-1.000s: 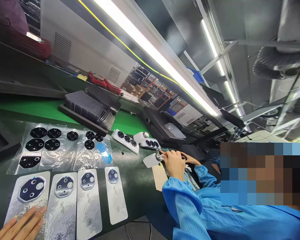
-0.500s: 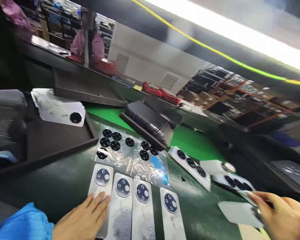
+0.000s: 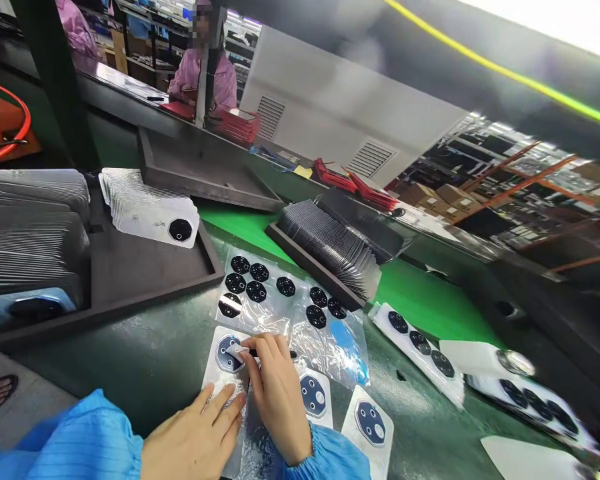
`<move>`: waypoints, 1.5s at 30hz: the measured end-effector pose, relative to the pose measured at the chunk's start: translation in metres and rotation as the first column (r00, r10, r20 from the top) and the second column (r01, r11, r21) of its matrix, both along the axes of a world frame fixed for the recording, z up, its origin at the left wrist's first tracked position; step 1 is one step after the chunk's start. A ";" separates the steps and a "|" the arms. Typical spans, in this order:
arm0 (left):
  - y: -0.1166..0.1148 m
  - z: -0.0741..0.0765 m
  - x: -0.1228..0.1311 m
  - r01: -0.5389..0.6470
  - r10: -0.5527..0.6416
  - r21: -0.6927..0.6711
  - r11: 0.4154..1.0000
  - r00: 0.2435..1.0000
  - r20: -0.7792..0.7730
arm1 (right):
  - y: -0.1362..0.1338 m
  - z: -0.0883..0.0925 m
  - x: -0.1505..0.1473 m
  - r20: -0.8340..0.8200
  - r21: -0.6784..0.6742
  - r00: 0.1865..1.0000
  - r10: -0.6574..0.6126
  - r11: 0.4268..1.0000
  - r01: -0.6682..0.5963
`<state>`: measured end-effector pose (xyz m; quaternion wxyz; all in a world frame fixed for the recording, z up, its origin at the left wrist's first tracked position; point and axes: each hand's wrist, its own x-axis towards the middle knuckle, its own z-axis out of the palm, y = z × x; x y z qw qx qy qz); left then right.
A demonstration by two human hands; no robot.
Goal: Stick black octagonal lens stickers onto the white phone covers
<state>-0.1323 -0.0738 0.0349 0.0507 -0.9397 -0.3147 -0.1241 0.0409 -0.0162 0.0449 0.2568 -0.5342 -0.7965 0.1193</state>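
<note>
My left hand (image 3: 200,430) lies flat with fingers stretched on the lower part of the leftmost silver plate (image 3: 211,373). This plate carries a dark blue octagonal piece (image 3: 225,360) with ring-shaped holes near its top. Over that piece, my right hand (image 3: 277,393) pinches a small white wipe (image 3: 236,349) and touches the octagon with it. A thin dark stick (image 3: 293,354) pokes out behind the right fingers; its kind is unclear. My right hand and sleeve partly cover the neighbouring plates. Further right are a silver plate (image 3: 316,393) and another plate (image 3: 384,437) with like octagons.
Behind the plates lie clear plastic sheets (image 3: 280,321) with black octagons. A dark tray (image 3: 145,283) with stacked plates stands left, a tray of dark panels (image 3: 325,243) behind. White strips (image 3: 420,373) with black discs lie right. A person in pink (image 3: 225,83) sits beyond.
My right hand has moved from the far right to the leftmost plate, bringing the white wipe onto its octagon. My left hand stays on that plate. The view has shifted left.
</note>
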 end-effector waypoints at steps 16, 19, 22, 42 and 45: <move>-0.001 0.002 0.002 -0.010 0.009 0.028 1.000 0.999 0.043 | -0.007 -0.001 -0.008 0.250 0.164 0.967 0.043 0.983 -0.086; -0.001 0.003 0.001 -0.006 0.006 0.019 1.000 0.999 0.038 | -0.007 -0.001 -0.009 0.247 0.171 0.968 0.043 0.981 -0.087; -0.002 0.003 0.002 -0.019 0.018 0.017 1.000 0.999 0.048 | -0.006 -0.002 -0.008 0.255 0.169 0.966 0.039 0.982 -0.084; -0.002 0.001 0.002 -0.029 0.027 0.029 0.999 0.999 0.045 | -0.004 0.002 -0.009 0.288 0.190 0.958 0.014 0.979 -0.072; -0.002 0.001 0.002 -0.030 0.030 0.014 0.999 0.999 0.043 | -0.004 0.004 -0.010 0.298 0.195 0.954 0.013 0.978 -0.074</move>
